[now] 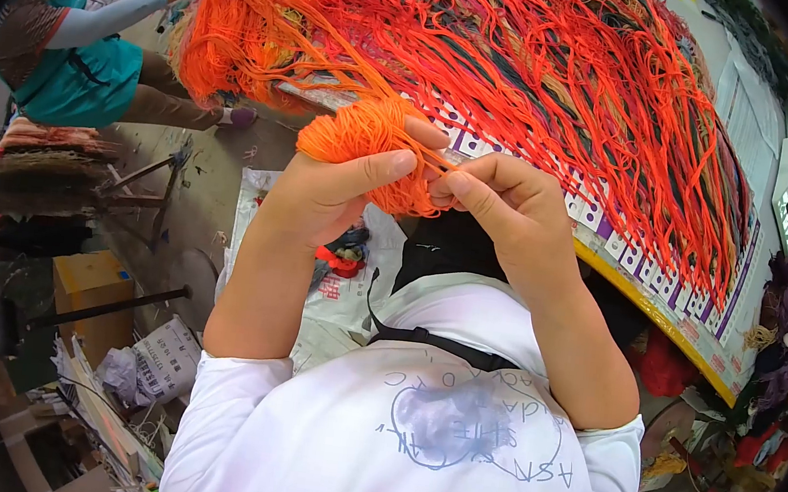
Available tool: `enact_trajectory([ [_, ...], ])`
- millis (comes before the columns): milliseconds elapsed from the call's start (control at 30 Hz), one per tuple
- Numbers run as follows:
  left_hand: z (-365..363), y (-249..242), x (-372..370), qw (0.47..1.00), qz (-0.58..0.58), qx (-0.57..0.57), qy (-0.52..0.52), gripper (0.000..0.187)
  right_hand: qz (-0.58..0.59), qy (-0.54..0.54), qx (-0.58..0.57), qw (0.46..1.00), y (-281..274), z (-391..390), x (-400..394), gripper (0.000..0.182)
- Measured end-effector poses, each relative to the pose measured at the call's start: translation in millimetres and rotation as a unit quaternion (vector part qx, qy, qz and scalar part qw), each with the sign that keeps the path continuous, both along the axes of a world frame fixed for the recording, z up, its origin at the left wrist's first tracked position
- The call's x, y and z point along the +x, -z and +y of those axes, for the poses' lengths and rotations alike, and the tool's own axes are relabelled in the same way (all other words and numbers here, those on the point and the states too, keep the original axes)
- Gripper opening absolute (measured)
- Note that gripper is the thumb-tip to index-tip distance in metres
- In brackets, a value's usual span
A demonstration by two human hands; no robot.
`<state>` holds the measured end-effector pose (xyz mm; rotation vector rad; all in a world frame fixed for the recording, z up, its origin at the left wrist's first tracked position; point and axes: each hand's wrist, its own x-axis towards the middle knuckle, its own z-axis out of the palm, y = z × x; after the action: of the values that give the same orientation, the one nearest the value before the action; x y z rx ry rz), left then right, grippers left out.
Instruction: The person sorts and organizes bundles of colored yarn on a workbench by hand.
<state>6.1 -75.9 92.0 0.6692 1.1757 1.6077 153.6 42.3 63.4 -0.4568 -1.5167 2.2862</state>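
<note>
In the head view, two bare hands are working above the frame's centre: the left hand [353, 183] is curling, half-closed, around one orange yarn bundle [349, 132] just left of the middle, while the right hand [513, 199] is pinching a few orange strands [435, 160], exact number unclear, thumb nearly meeting forefinger. Upper right, countless red-orange strands [569, 72] are covering one table [662, 328]; upper left, one co-worker [82, 79] is standing, two pale-blue sleeves [106, 27] showing; far left, one cardboard box [90, 272] is sitting.
</note>
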Motion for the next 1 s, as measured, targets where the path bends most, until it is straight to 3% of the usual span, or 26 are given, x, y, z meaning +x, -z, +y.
enact_trajectory([
  [367,7,-2,3,1.0,-0.013,-0.009,0.017,0.03,0.031,-0.055,-0.099,0.993,-14,-4,12,0.019],
  [567,11,-4,4,0.998,-0.04,-0.009,0.041,0.03,-0.048,-0.057,-0.098,0.992,-14,0,19,0.022],
  [1000,18,3,4,0.998,-0.03,-0.004,0.057,0.033,-0.034,-0.052,-0.09,0.994,-17,3,16,0.021],
])
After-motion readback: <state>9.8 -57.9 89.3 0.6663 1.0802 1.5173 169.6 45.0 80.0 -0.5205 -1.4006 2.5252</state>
